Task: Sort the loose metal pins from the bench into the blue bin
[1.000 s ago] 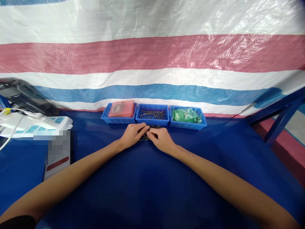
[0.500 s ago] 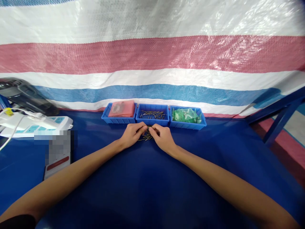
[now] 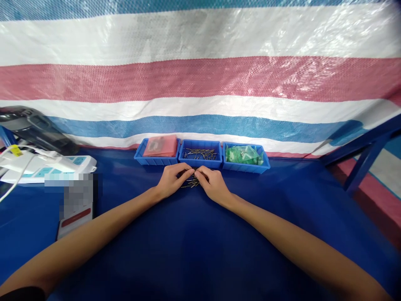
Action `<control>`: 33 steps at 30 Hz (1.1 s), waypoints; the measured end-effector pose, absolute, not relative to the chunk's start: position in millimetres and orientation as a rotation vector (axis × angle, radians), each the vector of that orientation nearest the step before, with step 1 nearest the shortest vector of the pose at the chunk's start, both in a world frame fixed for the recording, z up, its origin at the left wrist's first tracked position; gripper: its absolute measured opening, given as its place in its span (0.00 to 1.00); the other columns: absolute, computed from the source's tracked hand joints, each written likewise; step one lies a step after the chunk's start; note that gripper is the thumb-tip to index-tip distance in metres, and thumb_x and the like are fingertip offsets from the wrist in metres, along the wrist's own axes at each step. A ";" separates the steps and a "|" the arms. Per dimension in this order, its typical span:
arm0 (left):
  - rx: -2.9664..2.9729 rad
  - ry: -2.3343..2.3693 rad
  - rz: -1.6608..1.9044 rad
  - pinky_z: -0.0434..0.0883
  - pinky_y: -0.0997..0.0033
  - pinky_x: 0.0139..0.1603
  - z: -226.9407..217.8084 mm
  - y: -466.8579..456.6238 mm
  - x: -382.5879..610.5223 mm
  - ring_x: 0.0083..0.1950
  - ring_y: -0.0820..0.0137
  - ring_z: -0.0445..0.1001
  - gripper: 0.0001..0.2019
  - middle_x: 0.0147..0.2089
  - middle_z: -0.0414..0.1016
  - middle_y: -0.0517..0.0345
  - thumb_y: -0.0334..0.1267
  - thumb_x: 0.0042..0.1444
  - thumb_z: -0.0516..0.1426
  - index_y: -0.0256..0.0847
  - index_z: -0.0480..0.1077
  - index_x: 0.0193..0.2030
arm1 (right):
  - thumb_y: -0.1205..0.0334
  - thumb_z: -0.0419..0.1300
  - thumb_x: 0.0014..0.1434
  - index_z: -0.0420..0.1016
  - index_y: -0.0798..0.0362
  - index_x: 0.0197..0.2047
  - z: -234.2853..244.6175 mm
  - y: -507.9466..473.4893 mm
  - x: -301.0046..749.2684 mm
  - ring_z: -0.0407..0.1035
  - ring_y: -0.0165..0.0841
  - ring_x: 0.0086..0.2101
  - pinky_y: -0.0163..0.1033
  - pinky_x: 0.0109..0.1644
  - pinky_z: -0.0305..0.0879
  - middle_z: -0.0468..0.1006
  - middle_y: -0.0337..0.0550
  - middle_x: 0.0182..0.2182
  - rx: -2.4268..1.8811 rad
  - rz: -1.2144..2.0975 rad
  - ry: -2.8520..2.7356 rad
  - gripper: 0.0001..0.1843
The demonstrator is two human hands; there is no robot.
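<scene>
My left hand (image 3: 171,179) and my right hand (image 3: 216,184) meet fingertip to fingertip just in front of the middle blue bin (image 3: 200,162). Both are closed, with thumb and fingers pinched together; whatever lies between the fingertips is too small and hidden to make out. Below and between them, a loose pile of thin metal drill bits (image 3: 191,182), gold and dark, lies on the blue table (image 3: 188,242), partly covered by my fingers. More of these slender pieces (image 3: 202,154) lie scattered inside the middle bin.
The left blue bin (image 3: 156,161) holds red plastic sleeves (image 3: 167,146); the right blue bin (image 3: 247,167) holds green-and-clear plastic packets (image 3: 242,154). A white power strip (image 3: 84,164), a partly blurred phone-like device (image 3: 75,221) and a dark bottle (image 3: 46,131) are at left. Striped sheeting (image 3: 200,79) hangs behind.
My hands stay pinched together over the pile, their fingertips now nearly touching. The view has tilted slightly upward. The bins and their contents look the same.
</scene>
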State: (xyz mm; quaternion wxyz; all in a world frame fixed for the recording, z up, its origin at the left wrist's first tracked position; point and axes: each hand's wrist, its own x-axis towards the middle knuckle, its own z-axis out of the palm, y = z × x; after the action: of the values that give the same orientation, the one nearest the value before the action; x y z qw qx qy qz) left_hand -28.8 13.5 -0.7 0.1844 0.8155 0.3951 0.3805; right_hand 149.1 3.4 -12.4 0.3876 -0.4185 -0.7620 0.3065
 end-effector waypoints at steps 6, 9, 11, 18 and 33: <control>2.220 1.201 1.119 0.65 0.79 0.27 -4.0 12.7 -30.0 0.21 0.78 0.66 0.13 0.22 0.69 0.63 0.43 0.62 0.53 0.36 0.73 0.35 | 0.61 0.50 0.64 0.64 0.54 0.25 -13.6 5.1 148.1 0.59 0.25 0.22 0.32 0.30 0.50 0.64 0.34 0.19 -1.079 0.771 -2.011 0.16; 2.172 1.190 1.116 0.65 0.80 0.26 -6.6 13.0 -31.5 0.19 0.79 0.66 0.12 0.19 0.67 0.66 0.42 0.63 0.52 0.37 0.73 0.39 | 0.62 0.50 0.64 0.63 0.54 0.24 -13.3 5.6 147.5 0.58 0.25 0.21 0.33 0.29 0.49 0.62 0.33 0.18 -1.082 0.771 -2.042 0.16; 2.162 1.175 1.114 0.65 0.80 0.27 -7.3 13.3 -31.8 0.19 0.79 0.67 0.12 0.20 0.67 0.65 0.40 0.64 0.51 0.37 0.73 0.41 | 0.62 0.51 0.63 0.63 0.54 0.23 -13.1 5.5 147.3 0.57 0.25 0.21 0.33 0.29 0.49 0.61 0.32 0.18 -1.089 0.770 -2.037 0.16; 2.165 1.137 1.128 0.65 0.80 0.26 -8.4 14.6 -31.0 0.18 0.80 0.65 0.13 0.20 0.66 0.65 0.38 0.65 0.48 0.37 0.71 0.39 | 0.63 0.51 0.63 0.68 0.54 0.29 -12.0 4.0 148.4 0.56 0.25 0.20 0.32 0.28 0.49 0.61 0.31 0.18 -1.077 0.808 -1.984 0.11; 2.167 1.200 1.132 0.63 0.82 0.25 -7.3 13.1 -30.8 0.20 0.80 0.65 0.11 0.26 0.69 0.64 0.41 0.64 0.50 0.38 0.70 0.39 | 0.64 0.53 0.61 0.70 0.54 0.28 -12.8 5.2 147.2 0.56 0.25 0.20 0.32 0.28 0.49 0.63 0.32 0.17 -1.091 0.792 -2.032 0.11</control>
State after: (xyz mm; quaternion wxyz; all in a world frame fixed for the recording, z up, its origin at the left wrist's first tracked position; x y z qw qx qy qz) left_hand -30.8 13.1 -7.3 0.2076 0.7783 0.4311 0.4067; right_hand 147.2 5.2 -12.8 0.3446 -0.4200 -0.7822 0.3050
